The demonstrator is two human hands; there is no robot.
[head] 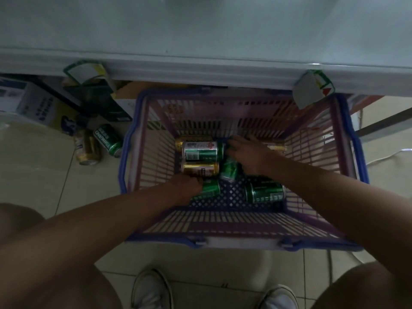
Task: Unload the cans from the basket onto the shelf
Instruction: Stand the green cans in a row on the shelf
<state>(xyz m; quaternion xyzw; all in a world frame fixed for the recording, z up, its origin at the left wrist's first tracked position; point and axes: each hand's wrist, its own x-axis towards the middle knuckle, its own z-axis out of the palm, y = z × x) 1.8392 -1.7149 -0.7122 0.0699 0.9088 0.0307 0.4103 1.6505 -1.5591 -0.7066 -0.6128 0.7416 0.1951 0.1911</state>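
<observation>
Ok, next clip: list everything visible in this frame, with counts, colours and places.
shelf: one, pale white, across the top
price tags: two, green-edged, shelf's front edge
basket: one, purple with blue rim, floor below shelf
cans in basket: about seven, green or gold, on its bottom
loose cans: at least two, green and gold, floor left of basket
boxes: several, mixed colours, under shelf at left
shoes: two, white, bottom edge
left hand: one, grips a green can in the basket
right hand: one, over the middle cans, grip unclear

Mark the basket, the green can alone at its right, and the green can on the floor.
basket [124,161], head view, blue left rim.
green can at basket's right [265,192], head view, its side.
green can on the floor [108,140], head view, its label.
</observation>
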